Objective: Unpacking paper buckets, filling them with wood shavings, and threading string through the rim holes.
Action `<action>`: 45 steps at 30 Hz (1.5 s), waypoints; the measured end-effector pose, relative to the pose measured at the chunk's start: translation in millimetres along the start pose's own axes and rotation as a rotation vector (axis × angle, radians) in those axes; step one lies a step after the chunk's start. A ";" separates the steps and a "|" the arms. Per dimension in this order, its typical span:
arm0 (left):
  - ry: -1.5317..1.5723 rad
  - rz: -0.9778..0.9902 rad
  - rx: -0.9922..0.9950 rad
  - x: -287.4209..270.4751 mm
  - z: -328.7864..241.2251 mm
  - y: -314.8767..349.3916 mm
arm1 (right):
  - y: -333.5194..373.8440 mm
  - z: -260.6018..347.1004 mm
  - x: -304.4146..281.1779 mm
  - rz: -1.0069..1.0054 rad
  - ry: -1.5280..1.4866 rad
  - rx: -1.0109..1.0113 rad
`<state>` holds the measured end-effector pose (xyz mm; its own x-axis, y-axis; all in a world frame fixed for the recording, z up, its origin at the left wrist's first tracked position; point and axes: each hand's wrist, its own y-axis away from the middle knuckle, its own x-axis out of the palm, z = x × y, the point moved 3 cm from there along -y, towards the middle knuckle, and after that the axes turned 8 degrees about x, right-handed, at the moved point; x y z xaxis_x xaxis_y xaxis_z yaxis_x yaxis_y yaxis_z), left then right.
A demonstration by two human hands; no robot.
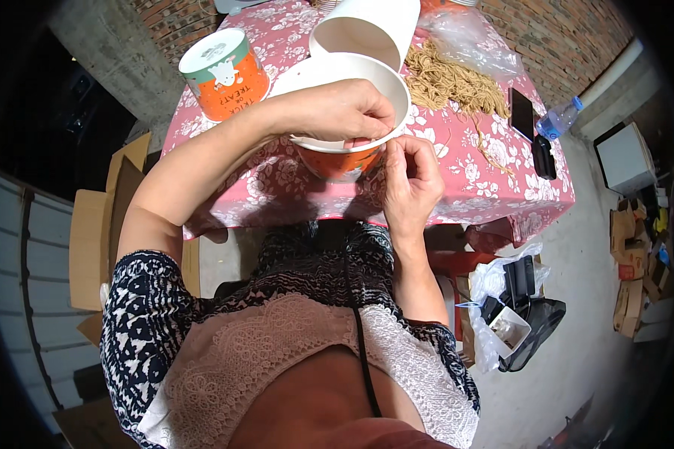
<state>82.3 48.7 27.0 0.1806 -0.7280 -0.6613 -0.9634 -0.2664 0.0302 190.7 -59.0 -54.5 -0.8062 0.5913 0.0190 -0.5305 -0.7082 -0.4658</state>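
An orange paper bucket [337, 162] with a white inside stands near the table's front edge. My left hand [350, 108] reaches over its rim, fingers curled together inside by the right wall. Against the outside of that same wall, just below the rim, my right hand [414, 179] pinches with thumb and forefinger. Whatever lies between the fingers of either hand is too small or hidden to make out. Behind, a white bucket [371, 34] lies tipped with its mouth facing me. Tan cords [453, 78] lie in a loose heap to the right.
An orange and green bucket [228, 78] sits upside down at the left. Clear plastic [475, 41], a phone [522, 114], a water bottle [560, 118] and a black object [544, 157] are at the right. Cardboard boxes [93, 247] stand left of the floral-covered table [494, 187].
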 end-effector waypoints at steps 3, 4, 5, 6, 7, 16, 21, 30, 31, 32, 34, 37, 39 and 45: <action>-0.014 -0.026 0.004 -0.3 0.6 2.6 | -1.2 0.6 1.3 0.017 -0.002 -0.032; -0.019 -0.018 -0.005 -0.8 0.5 3.2 | -1.6 1.3 1.3 0.017 -0.001 -0.033; -0.025 -0.010 -0.014 -1.2 0.6 3.5 | -1.6 2.5 1.3 0.020 0.001 -0.032; -0.025 -0.011 -0.013 -1.2 1.2 2.6 | -1.8 3.3 1.4 0.022 0.004 -0.032; 0.042 -0.013 -0.037 -0.6 3.3 0.8 | -2.1 2.7 1.4 0.023 0.004 -0.033; 0.171 0.020 -0.036 0.6 7.1 -9.2 | -2.4 -1.7 -0.9 0.035 -0.016 0.061; 0.240 0.039 -0.041 4.4 9.8 -7.1 | -1.4 -1.1 0.1 0.092 -0.179 0.191; 0.270 -0.249 -0.049 -26.1 -17.4 13.9 | 5.6 2.2 -20.5 0.306 -0.263 0.433; 0.315 -0.233 -0.064 -25.8 -22.2 16.4 | 6.8 6.1 -22.7 0.313 -0.247 0.432; 0.315 -0.234 -0.065 -23.6 -23.6 17.1 | 7.9 9.3 -24.5 0.314 -0.248 0.432; 0.526 -0.282 -0.005 -16.6 -28.5 14.7 | 9.5 16.6 -27.6 0.318 -0.257 0.399; 0.595 -0.362 0.009 -5.0 -28.3 8.6 | 9.9 29.9 -32.0 0.316 -0.226 0.377; 0.533 -0.325 -0.006 -2.6 -25.8 6.3 | 7.3 36.7 -35.4 0.314 -0.252 0.354; 0.513 -0.212 0.017 2.3 -23.8 6.4 | -19.1 64.2 -46.5 0.286 -0.341 0.231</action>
<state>81.2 30.4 43.5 0.4400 -0.8751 -0.2014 -0.8978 -0.4334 -0.0782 221.5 -97.7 10.4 -0.9470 0.2288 0.2253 -0.2891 -0.9131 -0.2877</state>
